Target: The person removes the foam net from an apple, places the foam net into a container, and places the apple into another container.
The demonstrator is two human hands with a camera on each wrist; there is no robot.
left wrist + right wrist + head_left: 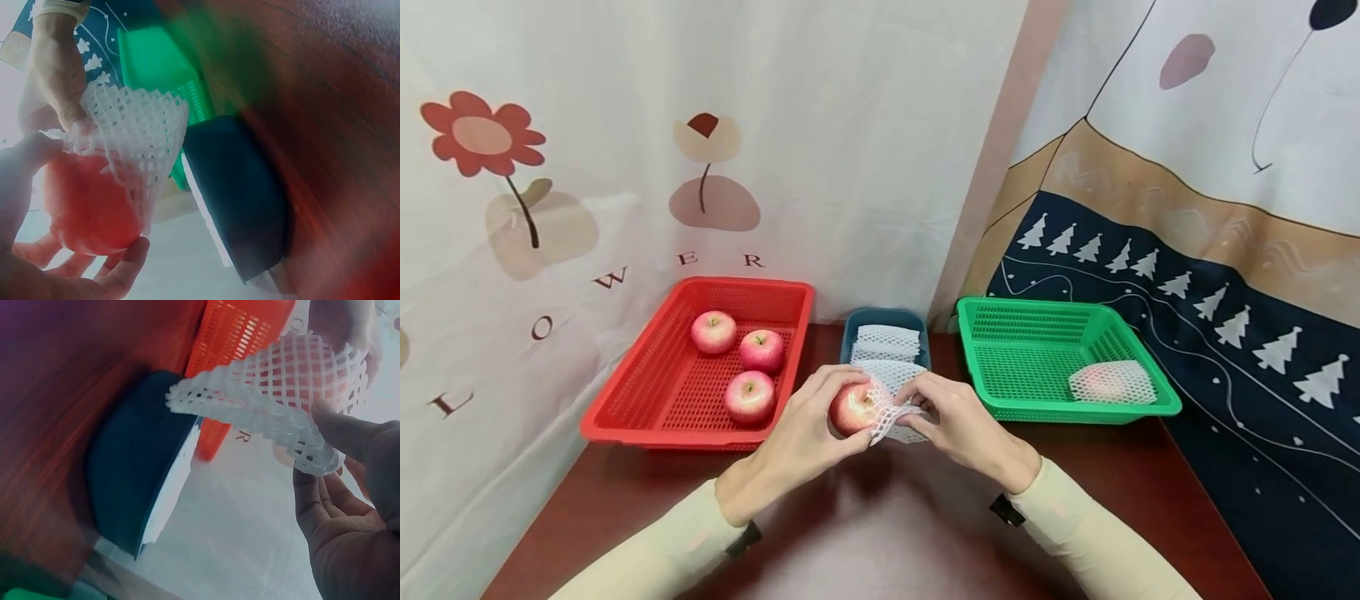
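Between the two hands is a red apple (852, 410), partly covered by a white foam net sleeve (891, 415). My left hand (811, 425) grips the apple from the left, its fingers curled over the top and the thumb below. With thumb and fingertips, my right hand (958, 423) pinches the sleeve's edge on the right. The left wrist view shows the apple (94, 206) with the net (140, 125) over one side. In the right wrist view the net (250, 394) stretches away from the right thumb, its far end loose.
A red basket (647, 421) with three bare apples (750, 396) stands at the left. Behind the hands, a dark blue box (887, 317) holds stacked foam nets (886, 343). At the right, a green basket (1022, 408) holds one netted apple (1112, 382). A patterned curtain hangs behind.
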